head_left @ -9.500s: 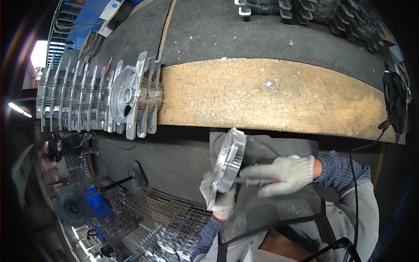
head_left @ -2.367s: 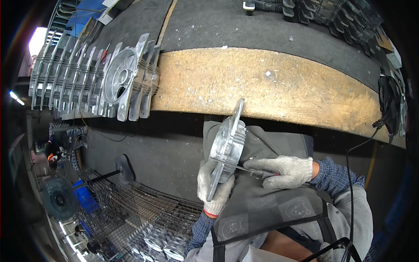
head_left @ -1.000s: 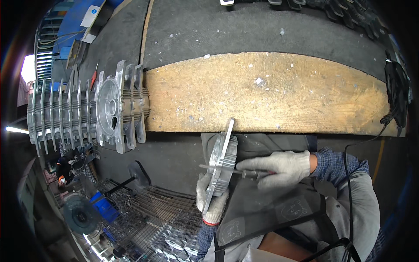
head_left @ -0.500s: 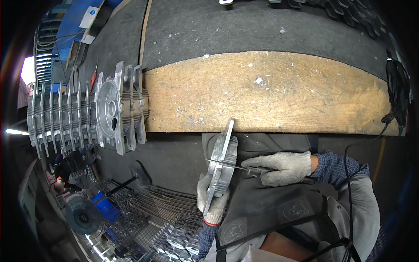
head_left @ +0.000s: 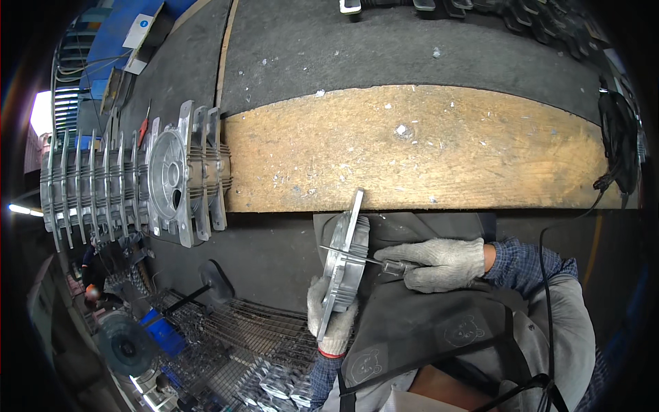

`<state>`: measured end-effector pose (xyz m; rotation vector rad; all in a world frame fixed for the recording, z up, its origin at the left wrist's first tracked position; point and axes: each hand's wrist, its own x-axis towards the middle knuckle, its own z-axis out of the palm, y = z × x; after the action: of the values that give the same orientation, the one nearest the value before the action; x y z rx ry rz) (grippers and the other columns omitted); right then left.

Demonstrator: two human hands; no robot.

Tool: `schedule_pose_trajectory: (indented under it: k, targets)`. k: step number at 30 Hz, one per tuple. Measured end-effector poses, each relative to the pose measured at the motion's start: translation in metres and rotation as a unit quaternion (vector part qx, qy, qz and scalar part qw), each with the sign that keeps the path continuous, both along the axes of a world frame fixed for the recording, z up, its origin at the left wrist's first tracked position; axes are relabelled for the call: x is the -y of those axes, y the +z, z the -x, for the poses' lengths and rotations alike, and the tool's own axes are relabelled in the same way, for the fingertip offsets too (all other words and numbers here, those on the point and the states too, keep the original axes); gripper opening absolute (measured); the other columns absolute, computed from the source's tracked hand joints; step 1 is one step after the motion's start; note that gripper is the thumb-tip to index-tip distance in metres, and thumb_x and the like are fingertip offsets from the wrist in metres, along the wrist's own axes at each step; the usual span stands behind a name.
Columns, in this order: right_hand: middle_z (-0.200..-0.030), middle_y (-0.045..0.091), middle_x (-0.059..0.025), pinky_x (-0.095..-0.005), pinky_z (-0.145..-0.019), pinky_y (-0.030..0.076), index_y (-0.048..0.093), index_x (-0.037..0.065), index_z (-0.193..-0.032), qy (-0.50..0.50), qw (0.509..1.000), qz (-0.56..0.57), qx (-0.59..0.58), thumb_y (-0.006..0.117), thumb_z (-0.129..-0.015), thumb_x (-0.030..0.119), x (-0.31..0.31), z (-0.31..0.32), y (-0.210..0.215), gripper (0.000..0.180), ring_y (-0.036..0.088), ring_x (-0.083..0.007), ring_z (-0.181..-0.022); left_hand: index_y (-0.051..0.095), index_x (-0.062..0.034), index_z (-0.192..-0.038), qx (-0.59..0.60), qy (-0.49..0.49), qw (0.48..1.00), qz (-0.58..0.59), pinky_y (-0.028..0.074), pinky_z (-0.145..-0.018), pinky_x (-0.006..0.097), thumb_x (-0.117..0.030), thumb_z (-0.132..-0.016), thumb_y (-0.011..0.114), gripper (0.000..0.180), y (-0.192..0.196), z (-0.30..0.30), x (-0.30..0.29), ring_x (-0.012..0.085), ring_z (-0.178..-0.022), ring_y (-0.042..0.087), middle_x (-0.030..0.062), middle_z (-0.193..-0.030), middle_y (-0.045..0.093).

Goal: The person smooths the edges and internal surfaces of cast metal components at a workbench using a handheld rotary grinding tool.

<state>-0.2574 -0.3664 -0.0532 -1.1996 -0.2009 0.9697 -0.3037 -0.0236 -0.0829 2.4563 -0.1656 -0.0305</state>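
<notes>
My left hand [head_left: 333, 328], in a white knit glove, grips the lower end of a silver metal casting [head_left: 349, 264] with a flat flange and a ribbed round body. The casting stands tilted on edge just off the board's near edge. My gloved right hand [head_left: 446, 264] is closed round a long-shafted hand tool [head_left: 395, 268] with a clear handle. Its thin metal shaft crosses the casting's opening, and the tip sticks out on the left side. The exact shape of the tool's blade is too small to tell.
Stacked silver castings [head_left: 168, 175] line the left of the wooden board [head_left: 412, 158], which carries scattered metal chips. A red-handled screwdriver [head_left: 143, 130] lies behind them. A black cable [head_left: 542, 254] hangs at the right. Lower left are a wire-mesh rack [head_left: 257, 319], a fan [head_left: 127, 345] and another person.
The whole view has shifted slightly. Against the casting, the tool's shaft sits a little higher. Both hands keep their grip.
</notes>
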Motion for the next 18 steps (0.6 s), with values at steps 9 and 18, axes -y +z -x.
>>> schedule_pose_trajectory:
  k: [9,18]
  targets:
    - [-0.073,0.070,-0.0157,-0.0480,-0.054,0.062,0.038,0.019,-0.169,0.017,0.836,0.393,0.383,0.064,-0.104,0.062,0.000,0.017,0.027,0.082,0.074,-0.0347,-0.062,0.062,-0.0040,-0.138,-0.029,0.011,0.999,0.043,0.054,-0.113,0.052,-0.011,-0.071,0.094,0.074,-0.002,0.002,-0.001,0.0422,-0.127,0.069,0.0204,-0.133,0.070]
    - [-0.067,0.065,-0.0101,-0.0405,-0.048,0.057,0.048,0.013,-0.158,-0.073,0.720,0.491,0.486,0.070,-0.102,0.055,0.026,-0.014,0.039,0.073,0.072,-0.0282,-0.056,0.062,-0.0030,-0.140,-0.025,0.018,0.997,0.074,0.055,-0.110,0.049,-0.010,-0.070,0.095,0.077,-0.008,0.003,-0.004,0.0391,-0.124,0.070,0.0196,-0.134,0.070]
